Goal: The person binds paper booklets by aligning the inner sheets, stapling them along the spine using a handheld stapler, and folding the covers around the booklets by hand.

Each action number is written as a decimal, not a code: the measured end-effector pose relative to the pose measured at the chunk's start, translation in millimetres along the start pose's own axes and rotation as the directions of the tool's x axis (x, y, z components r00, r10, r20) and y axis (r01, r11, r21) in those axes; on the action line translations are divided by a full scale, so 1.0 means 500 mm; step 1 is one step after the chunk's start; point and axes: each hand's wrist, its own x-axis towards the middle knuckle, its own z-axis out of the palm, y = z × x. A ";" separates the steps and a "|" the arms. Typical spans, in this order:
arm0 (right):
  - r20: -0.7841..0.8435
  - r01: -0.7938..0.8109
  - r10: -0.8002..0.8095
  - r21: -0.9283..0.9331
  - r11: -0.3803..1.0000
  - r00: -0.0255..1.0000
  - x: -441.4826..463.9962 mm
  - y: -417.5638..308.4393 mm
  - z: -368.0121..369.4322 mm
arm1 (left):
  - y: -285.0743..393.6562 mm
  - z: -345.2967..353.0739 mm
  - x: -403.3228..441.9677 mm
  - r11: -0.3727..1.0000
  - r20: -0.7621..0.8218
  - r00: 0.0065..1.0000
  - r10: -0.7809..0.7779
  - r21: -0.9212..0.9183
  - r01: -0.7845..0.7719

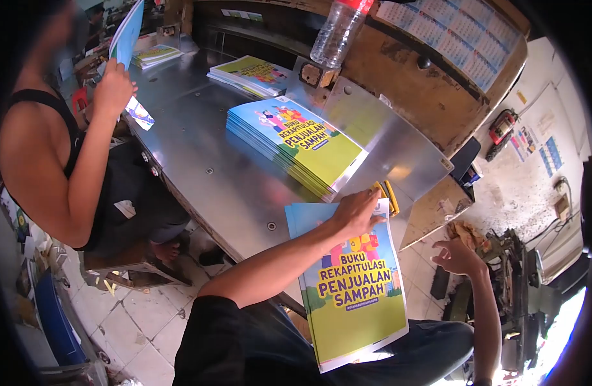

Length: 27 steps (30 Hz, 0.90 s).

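Note:
My left hand grips the top end of a few "Buku Rekapitulasi Penjualan Sampah" booklets, slightly fanned at their left edge. They slope from the metal tabletop down over my lap. Close beside the fingertips is a yellow tool, partly hidden, whose kind I cannot make out. Out to the right, away from the booklets, my right hand is in the air with fingers bent and apart and nothing in it. A tall stack of the same booklets lies on the table just beyond my left hand.
The metal table also bears smaller booklet piles farther back and a plastic bottle. A upright metal plate stands at its right. On the left, another person sits holding an open booklet. Dark machinery is at right.

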 end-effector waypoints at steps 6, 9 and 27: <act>0.009 0.056 -0.056 -0.052 0.997 0.998 0.039 0.040 0.020 | 0.001 -0.009 0.009 0.998 0.083 0.994 -0.064 -0.012 0.066; -0.089 0.133 -0.131 0.009 0.991 0.987 0.080 0.039 0.022 | 0.008 -0.011 0.011 0.994 0.120 0.988 -0.099 0.068 0.091; -0.729 0.662 -0.360 0.168 0.730 0.582 0.242 -0.123 0.102 | 0.053 -0.032 0.000 0.898 0.122 0.937 -0.326 0.349 0.267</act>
